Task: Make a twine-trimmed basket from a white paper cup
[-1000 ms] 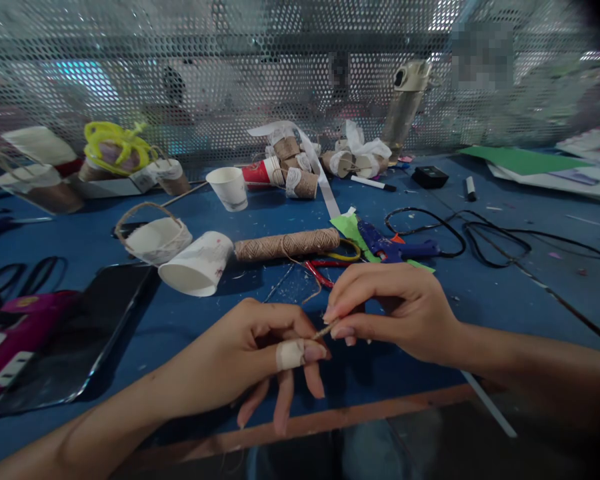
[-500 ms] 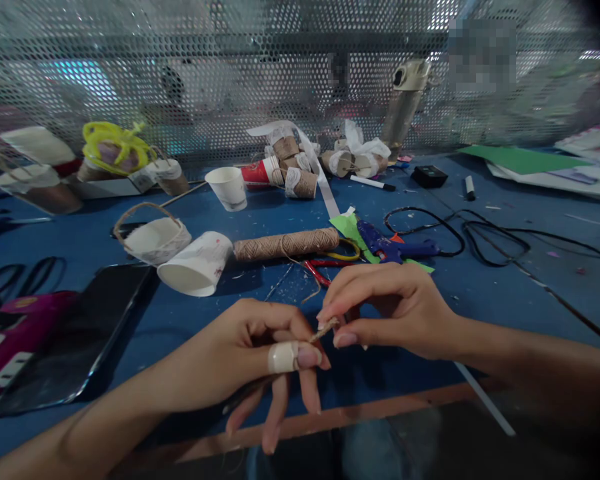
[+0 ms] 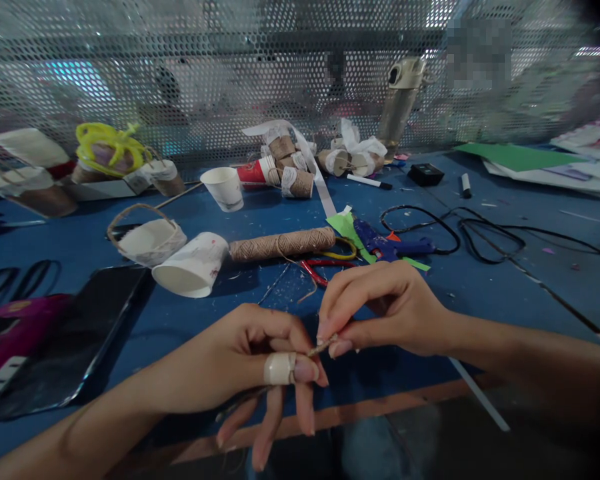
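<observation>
My left hand (image 3: 253,353), with a plaster (image 3: 280,369) around its thumb, pinches a thin twisted piece of brown twine (image 3: 322,347) between thumb and forefinger. Its other fingers hang loosely below, and a dark length of the strand shows behind them. My right hand (image 3: 390,310) grips the free tip of the twine between thumb and fingertips, just right of the left thumb. Behind the hands lies a roll of brown twine (image 3: 283,244) with a loose end trailing forward. Red-handled scissors or pliers (image 3: 316,272) lie partly hidden behind my right hand.
A blue glue gun (image 3: 393,248) with a black cord lies behind my right hand. To the left are a tipped paper cup (image 3: 193,267), a small handled basket (image 3: 153,240) and a black phone (image 3: 90,333). Covered cups, a bottle (image 3: 400,107) and a mesh screen stand behind.
My right hand's thumb and fingertips have closed in on the twine's tip, and the twine now lies flatter between the hands. The view has shifted slightly.
</observation>
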The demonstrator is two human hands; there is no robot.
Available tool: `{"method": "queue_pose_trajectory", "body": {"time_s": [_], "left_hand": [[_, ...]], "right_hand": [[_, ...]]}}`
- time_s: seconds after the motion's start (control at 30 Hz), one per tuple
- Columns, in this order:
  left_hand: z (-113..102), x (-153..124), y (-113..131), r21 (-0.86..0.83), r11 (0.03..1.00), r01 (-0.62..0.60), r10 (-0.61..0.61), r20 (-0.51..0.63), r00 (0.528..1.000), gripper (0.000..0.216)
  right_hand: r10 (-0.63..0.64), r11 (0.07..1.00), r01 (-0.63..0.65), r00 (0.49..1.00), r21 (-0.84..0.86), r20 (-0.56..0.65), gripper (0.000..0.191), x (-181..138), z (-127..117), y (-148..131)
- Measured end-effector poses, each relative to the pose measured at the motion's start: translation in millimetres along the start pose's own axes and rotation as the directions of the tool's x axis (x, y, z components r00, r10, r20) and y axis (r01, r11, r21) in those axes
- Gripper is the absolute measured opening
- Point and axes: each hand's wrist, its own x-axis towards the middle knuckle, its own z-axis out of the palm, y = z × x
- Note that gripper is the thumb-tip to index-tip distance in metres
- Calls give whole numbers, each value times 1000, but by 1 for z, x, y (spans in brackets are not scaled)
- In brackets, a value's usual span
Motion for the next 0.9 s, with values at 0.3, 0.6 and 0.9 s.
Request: {"method": "queue_pose_trajectory", "body": {"time_s": [0.3,0.6,0.9], "left_hand": [[3,2,0,88,996,-16,24,-91,996,19],[3,3,-10,884,462,-71,571,-235,787,13],[0,2,-10,965,261,11,636,-181,750,11]], "right_hand": [[2,1000,-1,998,22,-69,19,-1,6,1],[111,967,-163,961,-197,-251,11,-4,11,-4],[54,951,-112,978,-287,-203,19,-2,12,-11]]}}
